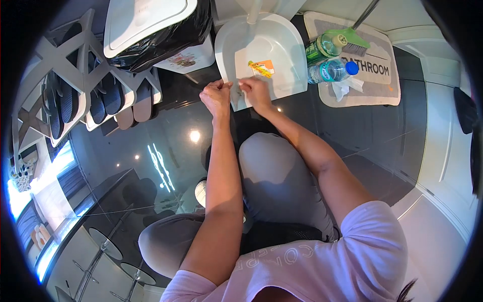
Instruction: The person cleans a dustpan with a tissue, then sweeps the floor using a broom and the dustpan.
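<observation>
A white dustpan [289,40] lies on the dark glossy floor, its handle pointing away from me. Inside it is a piece of paper or wrapper [262,68] printed in orange and yellow. My left hand [217,98] is closed at the left front corner of the pan, fingertips pressed together. Over the pan's front lip, my right hand [257,95] is also closed, its fingers pinched and facing the left ones. A small gap shows between the two hands. Whatever either pinch holds is too small to make out.
A white bin [188,58] with a black bag stands behind my left hand. At right, a green bottle [322,48] and a clear blue-capped bottle [329,71] lie by a bathroom mat [377,90], with a green broom [354,43] and crumpled tissue [347,88]. A shoe rack [83,85] stands left.
</observation>
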The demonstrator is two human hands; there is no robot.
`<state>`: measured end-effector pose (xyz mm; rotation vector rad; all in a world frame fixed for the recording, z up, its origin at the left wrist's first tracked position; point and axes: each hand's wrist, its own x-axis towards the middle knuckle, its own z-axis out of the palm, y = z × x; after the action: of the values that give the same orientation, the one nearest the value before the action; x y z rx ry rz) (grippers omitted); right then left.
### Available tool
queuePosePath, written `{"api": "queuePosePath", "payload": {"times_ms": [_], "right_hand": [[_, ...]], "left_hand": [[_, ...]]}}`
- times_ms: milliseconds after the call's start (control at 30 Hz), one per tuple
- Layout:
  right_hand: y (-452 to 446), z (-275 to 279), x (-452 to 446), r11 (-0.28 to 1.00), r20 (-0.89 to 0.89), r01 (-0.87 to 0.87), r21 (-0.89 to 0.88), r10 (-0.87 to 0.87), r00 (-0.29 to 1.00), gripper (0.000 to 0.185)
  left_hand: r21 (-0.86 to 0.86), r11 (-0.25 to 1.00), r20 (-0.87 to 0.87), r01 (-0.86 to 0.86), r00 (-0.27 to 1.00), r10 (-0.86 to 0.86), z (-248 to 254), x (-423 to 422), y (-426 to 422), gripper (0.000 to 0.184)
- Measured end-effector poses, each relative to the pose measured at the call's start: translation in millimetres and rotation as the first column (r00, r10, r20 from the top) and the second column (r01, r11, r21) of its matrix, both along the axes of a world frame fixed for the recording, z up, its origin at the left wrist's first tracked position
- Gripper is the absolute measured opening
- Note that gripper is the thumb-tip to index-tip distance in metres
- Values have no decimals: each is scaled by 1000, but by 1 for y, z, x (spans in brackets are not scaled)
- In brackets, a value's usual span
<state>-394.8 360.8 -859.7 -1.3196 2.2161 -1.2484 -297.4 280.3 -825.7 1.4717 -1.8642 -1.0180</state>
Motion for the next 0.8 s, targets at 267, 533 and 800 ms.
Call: {"api": "queuePosePath", "payload": {"times_ms": [267, 533, 800], "right_hand": [[2, -2, -23, 996, -234, -32, -83, 12, 972, 20], [24, 6, -10, 852, -281, -518, 77, 517, 808, 25], [56, 3, -70, 774, -293, -629, 70, 619, 729, 27]], "left_hand": [[-26, 999, 18, 26, 1000, -25, 1, 2, 0, 20], [-32, 999, -34, 16, 999, -17, -5, 1, -1, 18], [-98, 992, 20, 77, 997, -75, -3, 4, -2, 19]]}}
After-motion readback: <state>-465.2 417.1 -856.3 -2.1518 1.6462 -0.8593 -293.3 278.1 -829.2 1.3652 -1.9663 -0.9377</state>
